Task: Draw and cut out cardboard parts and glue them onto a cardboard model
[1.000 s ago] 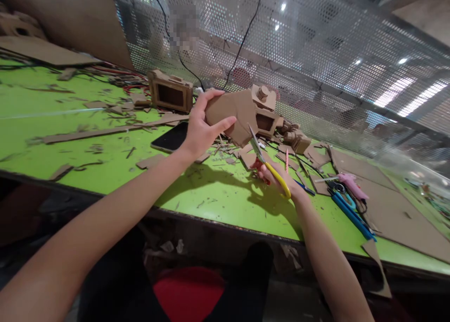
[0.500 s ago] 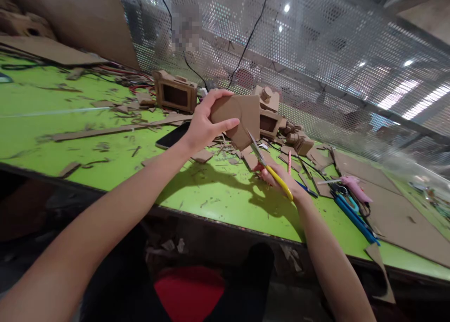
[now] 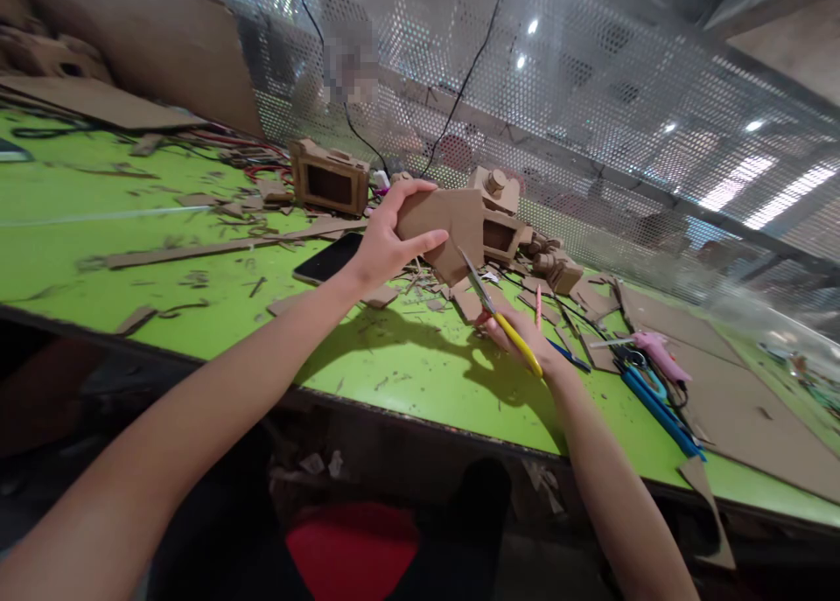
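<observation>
The left hand point(image 3: 384, 247) is closed on a cardboard piece point(image 3: 452, 220): the thumb lies on the near face and the fingers curl over the top edge, so the piece is held in the air above the green table point(image 3: 407, 369), tilted, with its lower corner pointing down to 5 o'clock. The right hand point(image 3: 525, 337) is at 4 o'clock from the left one, low over the table, and its fingers are wrapped through the yellow handles of the scissors point(image 3: 495, 310). The blades point up to 11 o'clock and their tip meets the lower edge of the cardboard piece; how far the blades are apart I cannot tell. A dark phone point(image 3: 328, 258) lies flat on the table at 9 o'clock from the left hand, just beside it. A long cardboard strip point(image 3: 216, 247) lies further out at 9 o'clock. A cardboard box model point(image 3: 328, 179) stands at 11 o'clock from the left hand, and a second cardboard model point(image 3: 499, 214) stands right behind the held piece at 2 o'clock. At 3 o'clock from the right hand a pink glue gun point(image 3: 660, 353) and a blue tool point(image 3: 660, 406) lie near each other, beside a large cardboard sheet point(image 3: 748, 404). Small cardboard scraps are spread over the table.
</observation>
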### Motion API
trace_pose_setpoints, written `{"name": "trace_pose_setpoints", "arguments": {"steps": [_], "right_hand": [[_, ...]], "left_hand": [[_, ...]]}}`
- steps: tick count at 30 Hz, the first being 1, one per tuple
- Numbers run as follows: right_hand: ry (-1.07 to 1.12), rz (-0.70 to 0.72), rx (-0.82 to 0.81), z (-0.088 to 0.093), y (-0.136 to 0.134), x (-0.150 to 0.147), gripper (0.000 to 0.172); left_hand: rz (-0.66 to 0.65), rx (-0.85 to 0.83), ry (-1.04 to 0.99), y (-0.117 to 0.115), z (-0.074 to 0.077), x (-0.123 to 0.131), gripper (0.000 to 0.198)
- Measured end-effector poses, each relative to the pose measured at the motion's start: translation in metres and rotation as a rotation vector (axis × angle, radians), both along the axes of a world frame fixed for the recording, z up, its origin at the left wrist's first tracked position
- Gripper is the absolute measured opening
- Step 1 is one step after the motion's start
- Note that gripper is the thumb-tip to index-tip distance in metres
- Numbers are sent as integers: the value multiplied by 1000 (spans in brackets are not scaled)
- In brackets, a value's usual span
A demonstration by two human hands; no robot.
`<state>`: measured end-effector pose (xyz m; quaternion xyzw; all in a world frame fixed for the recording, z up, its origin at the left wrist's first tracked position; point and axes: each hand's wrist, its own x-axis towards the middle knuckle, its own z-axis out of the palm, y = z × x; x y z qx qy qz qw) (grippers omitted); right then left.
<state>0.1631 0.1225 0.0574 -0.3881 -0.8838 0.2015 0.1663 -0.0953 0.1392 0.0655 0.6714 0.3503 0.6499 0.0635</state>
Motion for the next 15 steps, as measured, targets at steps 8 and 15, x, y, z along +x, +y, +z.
{"name": "trace_pose_setpoints", "arguments": {"steps": [8,15], "right_hand": [[-3,-12,-17,-1,-1,0,50],[-17,-41,15,-3,1,-2,48]], "left_hand": [[-3,9,33,-4,-1,6,52],[-15,12,19,-1,-5,7,56]]}}
